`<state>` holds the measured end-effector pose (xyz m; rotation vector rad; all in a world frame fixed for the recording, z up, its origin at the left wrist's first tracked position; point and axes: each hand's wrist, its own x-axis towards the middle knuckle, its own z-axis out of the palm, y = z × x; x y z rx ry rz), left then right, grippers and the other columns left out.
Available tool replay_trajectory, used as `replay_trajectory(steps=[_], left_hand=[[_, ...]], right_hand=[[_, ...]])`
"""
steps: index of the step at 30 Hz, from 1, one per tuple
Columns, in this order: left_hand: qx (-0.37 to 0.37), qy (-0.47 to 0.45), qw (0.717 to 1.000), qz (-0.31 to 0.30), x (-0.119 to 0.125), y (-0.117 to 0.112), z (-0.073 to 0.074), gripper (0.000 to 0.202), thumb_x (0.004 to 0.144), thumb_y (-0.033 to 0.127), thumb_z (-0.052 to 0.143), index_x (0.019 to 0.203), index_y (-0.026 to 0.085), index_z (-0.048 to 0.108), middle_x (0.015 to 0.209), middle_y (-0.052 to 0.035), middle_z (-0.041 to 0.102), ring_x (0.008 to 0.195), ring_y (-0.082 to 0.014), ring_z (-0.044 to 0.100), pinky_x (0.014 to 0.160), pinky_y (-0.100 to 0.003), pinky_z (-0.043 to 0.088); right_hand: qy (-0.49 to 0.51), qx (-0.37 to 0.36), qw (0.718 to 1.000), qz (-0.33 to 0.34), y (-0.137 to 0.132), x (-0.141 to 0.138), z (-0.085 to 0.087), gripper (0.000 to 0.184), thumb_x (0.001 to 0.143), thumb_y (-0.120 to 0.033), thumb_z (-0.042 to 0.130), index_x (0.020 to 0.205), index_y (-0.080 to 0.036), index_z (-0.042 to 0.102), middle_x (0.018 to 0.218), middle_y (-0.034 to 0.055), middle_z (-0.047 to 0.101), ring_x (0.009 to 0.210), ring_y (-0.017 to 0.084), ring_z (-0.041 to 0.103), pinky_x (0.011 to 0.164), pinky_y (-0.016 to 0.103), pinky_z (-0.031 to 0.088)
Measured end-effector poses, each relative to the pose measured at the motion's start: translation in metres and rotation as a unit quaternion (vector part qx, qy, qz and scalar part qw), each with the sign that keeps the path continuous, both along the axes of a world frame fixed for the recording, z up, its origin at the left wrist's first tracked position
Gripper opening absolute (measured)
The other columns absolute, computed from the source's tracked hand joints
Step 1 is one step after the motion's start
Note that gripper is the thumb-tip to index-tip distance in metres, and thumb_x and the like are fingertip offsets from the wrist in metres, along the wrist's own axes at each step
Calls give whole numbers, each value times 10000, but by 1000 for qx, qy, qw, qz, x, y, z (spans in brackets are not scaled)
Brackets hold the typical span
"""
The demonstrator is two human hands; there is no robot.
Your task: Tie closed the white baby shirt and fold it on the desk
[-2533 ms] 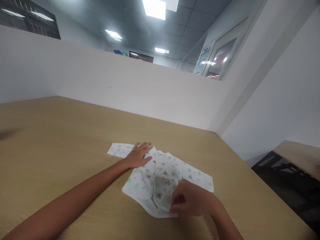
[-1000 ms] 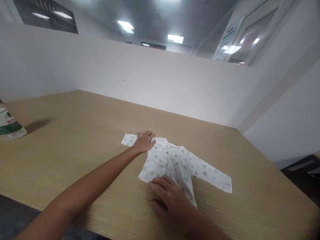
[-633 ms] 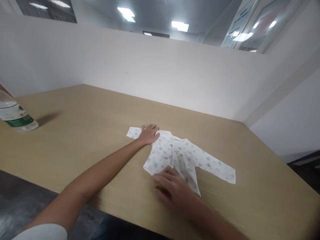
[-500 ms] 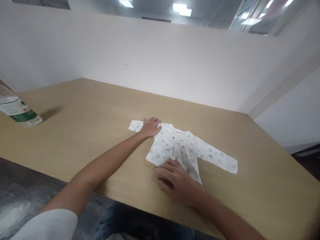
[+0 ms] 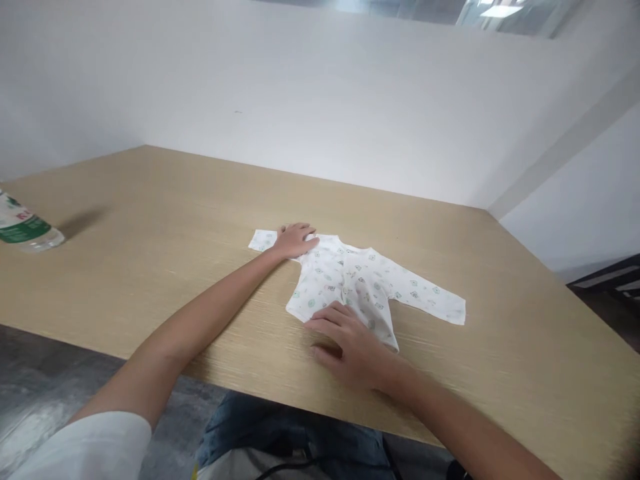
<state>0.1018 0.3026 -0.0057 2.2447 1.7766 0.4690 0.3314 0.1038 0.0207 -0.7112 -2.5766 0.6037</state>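
Observation:
A small white baby shirt (image 5: 361, 280) with a green and grey print lies spread on the table, its right-hand sleeve stretched out to the side. My left hand (image 5: 296, 241) rests flat across the shoulder and the other sleeve, fingers extended. Over the bottom hem is my right hand (image 5: 347, 343), fingers bent and the thumb apart from them. It covers part of the hem, and I cannot make out any cloth pinched in it.
The wooden table (image 5: 175, 200) runs back to a white partition wall (image 5: 310, 100). A clear plastic bottle (image 5: 25, 225) with a green and white label stands at the far left. The table's front edge is close to my lap (image 5: 290, 427).
The camera view has tilted down and shifted slightly. My left hand stays on the shoulder. My right hand stays by the hem, its fingers a little straighter over the cloth.

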Motion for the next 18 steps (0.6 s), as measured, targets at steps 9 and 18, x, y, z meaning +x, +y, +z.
replay_trajectory(steps=[9, 18], left_hand=[[16, 49, 998, -36, -7, 4, -5, 561, 986, 579, 339, 1472, 344, 491, 1614, -12, 334, 1500, -255, 270, 1202, -535, 224], [-40, -7, 998, -50, -36, 15, -2, 611, 1032, 469, 120, 1559, 325, 393, 1630, 13, 302, 1528, -208, 241, 1254, -488, 174]], right_hand=[[68, -25, 994, 78, 3, 8, 13, 381, 917, -222, 665, 1292, -219, 598, 1224, 52, 617, 1144, 191, 546, 1083, 381, 433], [46, 55, 922, -380, 116, 120, -22, 534, 1038, -429, 416, 1492, -161, 493, 1526, 109, 425, 1429, 264, 374, 1220, 481, 316]])
